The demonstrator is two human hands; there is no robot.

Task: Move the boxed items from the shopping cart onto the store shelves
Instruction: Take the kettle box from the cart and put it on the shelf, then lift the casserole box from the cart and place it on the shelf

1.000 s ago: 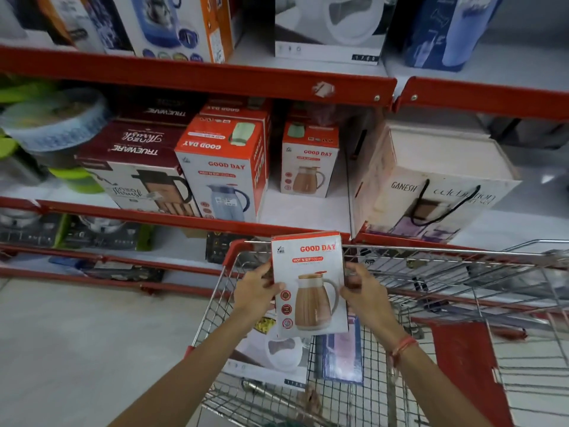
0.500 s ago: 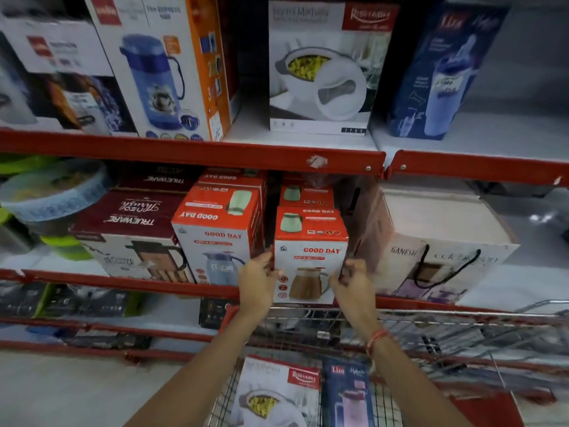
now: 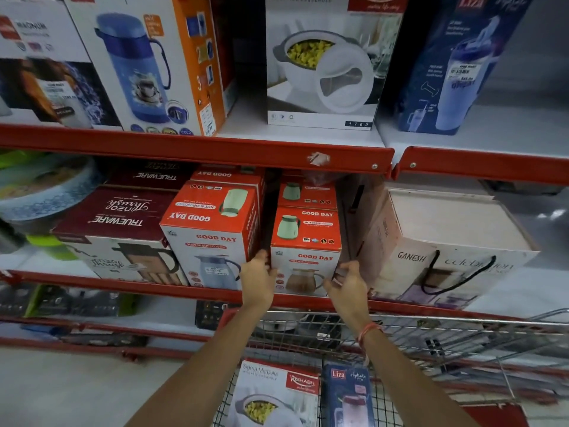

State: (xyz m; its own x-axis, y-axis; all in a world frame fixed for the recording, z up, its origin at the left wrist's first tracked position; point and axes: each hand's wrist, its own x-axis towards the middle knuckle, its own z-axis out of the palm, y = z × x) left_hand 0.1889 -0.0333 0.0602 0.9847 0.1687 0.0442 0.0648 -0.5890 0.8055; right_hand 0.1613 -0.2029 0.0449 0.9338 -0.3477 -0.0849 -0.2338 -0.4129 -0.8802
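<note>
A small red and white Good Day jug box (image 3: pixel 304 241) stands upright on the middle shelf (image 3: pixel 123 283), in front of another box of the same kind. My left hand (image 3: pixel 257 278) presses its left side. My right hand (image 3: pixel 348 282) holds its lower right corner, thumb on the front. Below, the wire shopping cart (image 3: pixel 431 334) holds a white Rishabh casserole box (image 3: pixel 274 392) and a blue Liza bottle box (image 3: pixel 349 396), both lying flat.
A larger Good Day box (image 3: pixel 212 238) stands just left of the small one, and a Ganesh bag-style box (image 3: pixel 446 241) just right. Trueware boxes (image 3: pixel 117 223) sit further left. The upper shelf (image 3: pixel 184 146) carries a flask box, a casserole box and a Liza box.
Both hands lifted the Good Day box out of the cart and up, then set it down on the middle shelf between the larger Good Day box and the Ganesh box.
</note>
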